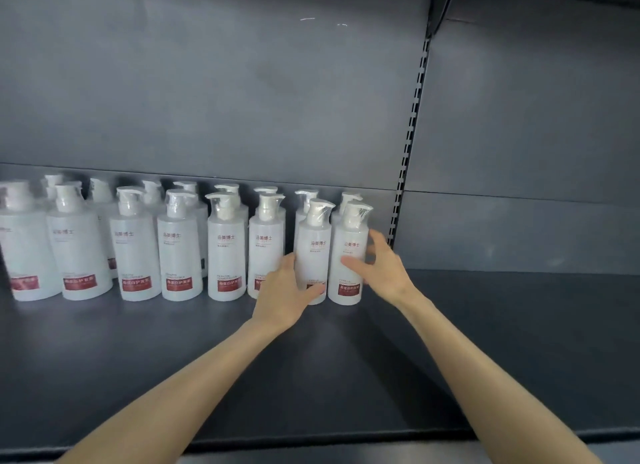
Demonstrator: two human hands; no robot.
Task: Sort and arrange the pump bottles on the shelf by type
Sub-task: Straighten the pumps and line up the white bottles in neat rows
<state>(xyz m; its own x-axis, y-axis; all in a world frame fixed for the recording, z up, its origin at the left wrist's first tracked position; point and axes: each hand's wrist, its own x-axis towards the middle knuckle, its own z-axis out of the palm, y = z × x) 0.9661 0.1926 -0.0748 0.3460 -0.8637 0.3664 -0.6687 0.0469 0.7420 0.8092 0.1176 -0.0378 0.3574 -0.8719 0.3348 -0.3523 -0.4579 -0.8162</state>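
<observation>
Curling round upright pump bottles (313,252), left hand (287,292) and right hand (379,267) each grip one.

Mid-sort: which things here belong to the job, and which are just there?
Job: rightmost front bottle, gripped by right hand; next front bottle, gripped by left hand; other pump bottles; shelf.
Just there: back panel; slotted upright.

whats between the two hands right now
In the head view, two things stand there upright, side by side: the second-last bottle, held by the left hand, and the end bottle, held by the right hand.
</observation>
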